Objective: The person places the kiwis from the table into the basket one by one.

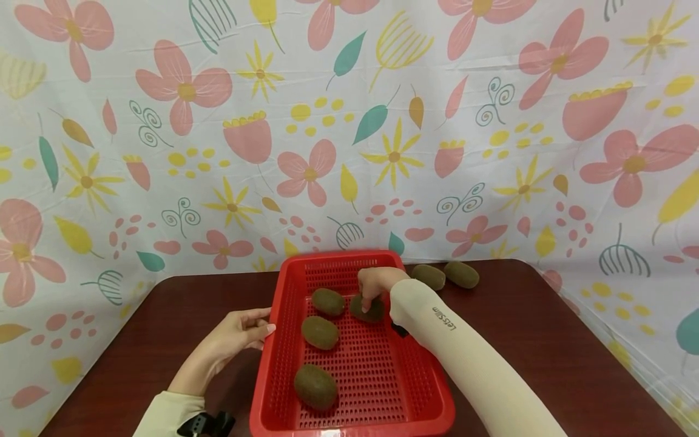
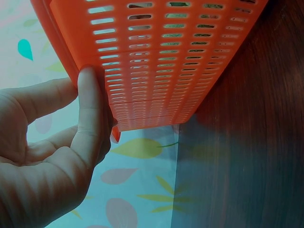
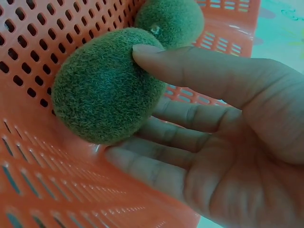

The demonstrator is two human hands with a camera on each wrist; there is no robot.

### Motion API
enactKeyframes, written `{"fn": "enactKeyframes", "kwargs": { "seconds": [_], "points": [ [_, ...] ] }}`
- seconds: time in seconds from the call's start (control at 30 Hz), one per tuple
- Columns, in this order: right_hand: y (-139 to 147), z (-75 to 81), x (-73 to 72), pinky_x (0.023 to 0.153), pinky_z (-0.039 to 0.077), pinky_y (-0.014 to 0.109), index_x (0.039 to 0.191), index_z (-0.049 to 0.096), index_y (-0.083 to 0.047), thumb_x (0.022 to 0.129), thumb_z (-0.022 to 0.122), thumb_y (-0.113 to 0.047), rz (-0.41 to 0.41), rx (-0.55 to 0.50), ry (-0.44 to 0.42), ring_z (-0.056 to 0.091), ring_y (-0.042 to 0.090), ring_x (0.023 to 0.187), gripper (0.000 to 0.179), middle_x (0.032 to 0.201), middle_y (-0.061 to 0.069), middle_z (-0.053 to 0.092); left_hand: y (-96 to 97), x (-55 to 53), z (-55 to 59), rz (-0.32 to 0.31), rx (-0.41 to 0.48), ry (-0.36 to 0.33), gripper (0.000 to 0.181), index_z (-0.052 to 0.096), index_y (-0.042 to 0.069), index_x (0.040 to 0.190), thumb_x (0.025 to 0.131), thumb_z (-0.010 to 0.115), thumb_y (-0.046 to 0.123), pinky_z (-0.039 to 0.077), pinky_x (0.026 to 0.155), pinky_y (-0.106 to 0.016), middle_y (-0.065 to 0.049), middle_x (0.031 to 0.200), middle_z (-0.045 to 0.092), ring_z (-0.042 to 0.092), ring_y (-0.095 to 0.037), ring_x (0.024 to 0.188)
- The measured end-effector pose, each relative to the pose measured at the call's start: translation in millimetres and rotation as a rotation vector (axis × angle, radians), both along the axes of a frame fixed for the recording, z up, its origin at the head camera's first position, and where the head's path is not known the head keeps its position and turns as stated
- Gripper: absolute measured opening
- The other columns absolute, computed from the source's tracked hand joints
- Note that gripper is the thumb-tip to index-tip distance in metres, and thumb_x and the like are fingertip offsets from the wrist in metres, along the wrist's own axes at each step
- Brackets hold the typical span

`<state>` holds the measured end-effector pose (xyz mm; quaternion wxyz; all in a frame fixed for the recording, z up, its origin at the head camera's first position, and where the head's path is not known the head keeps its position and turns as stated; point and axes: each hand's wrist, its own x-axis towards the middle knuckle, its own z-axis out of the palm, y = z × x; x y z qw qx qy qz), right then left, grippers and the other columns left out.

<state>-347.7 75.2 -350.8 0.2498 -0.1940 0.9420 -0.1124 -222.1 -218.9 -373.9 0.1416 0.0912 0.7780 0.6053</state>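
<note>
- Right hand (image 1: pixel 377 281) grips one kiwi (image 3: pixel 102 90) toward the basket's (image 1: pixel 363 370) far right corner
- Left hand (image 1: pixel 240 331), fingers loosely extended, touches its left rim (image 1: pixel 266 370)
- Three kiwis (image 1: pixel 320 333) line that side

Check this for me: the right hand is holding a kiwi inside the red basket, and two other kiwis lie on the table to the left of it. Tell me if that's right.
Not quite. The head view shows the two other kiwis on the table to the right of the red basket. The right hand is holding a kiwi inside it.
</note>
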Motion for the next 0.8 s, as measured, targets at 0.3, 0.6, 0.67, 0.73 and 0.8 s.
{"fn": "enactKeyframes", "kwargs": {
  "seconds": [0.3, 0.6, 0.67, 0.73, 0.8],
  "points": [
    [3, 6.6, -0.2, 0.051, 0.026, 0.025, 0.061, 0.051, -0.010, 0.082, 0.077, -0.013, 0.081, 0.017, 0.060, 0.030, 0.011, 0.054, 0.034, 0.056, -0.001, 0.036, 0.1, -0.4, -0.6, 0.008, 0.006, -0.011, 0.061, 0.034, -0.014, 0.142, 0.095, 0.062, 0.014, 0.057, 0.075, -0.034, -0.013, 0.097, 0.061, 0.066, -0.020, 0.082],
    [9, 17.6, 1.0, 0.078, 0.051, 0.033, 0.106, 0.069, 0.000, 0.080, 0.078, -0.015, 0.070, 0.002, 0.112, 0.055, 0.016, 0.082, 0.031, 0.096, 0.006, 0.065, -1.5, -0.3, -1.0, -0.017, 0.006, 0.004, 0.063, 0.032, -0.013, 0.143, 0.096, 0.061, 0.015, 0.056, 0.077, -0.035, -0.013, 0.097, 0.062, 0.066, -0.022, 0.084],
    [10, 20.5, 1.3, 0.077, 0.051, 0.033, 0.104, 0.070, -0.001, 0.080, 0.078, -0.016, 0.077, -0.001, 0.122, 0.055, 0.014, 0.081, 0.029, 0.094, 0.003, 0.065, -1.5, -0.1, -0.9, -0.022, 0.007, 0.006, 0.063, 0.032, -0.013, 0.143, 0.096, 0.061, 0.015, 0.056, 0.077, -0.035, -0.013, 0.097, 0.063, 0.066, -0.023, 0.084],
    [10, 24.3, 1.5, 0.079, 0.051, 0.033, 0.104, 0.070, -0.002, 0.081, 0.078, -0.017, 0.079, -0.003, 0.126, 0.056, 0.014, 0.083, 0.029, 0.094, 0.002, 0.065, -1.3, -0.2, -0.8, -0.021, 0.008, 0.008, 0.062, 0.032, -0.013, 0.143, 0.096, 0.061, 0.015, 0.056, 0.077, -0.035, -0.013, 0.097, 0.063, 0.066, -0.022, 0.083],
    [11, 28.8, 1.4, 0.084, 0.052, 0.036, 0.108, 0.069, -0.004, 0.081, 0.077, -0.018, 0.083, -0.006, 0.141, 0.059, 0.016, 0.091, 0.031, 0.101, 0.002, 0.067, -1.0, -0.2, -0.6, -0.020, 0.008, 0.010, 0.062, 0.033, -0.013, 0.143, 0.096, 0.061, 0.015, 0.056, 0.076, -0.034, -0.013, 0.096, 0.063, 0.066, -0.022, 0.082]
  ]
}}
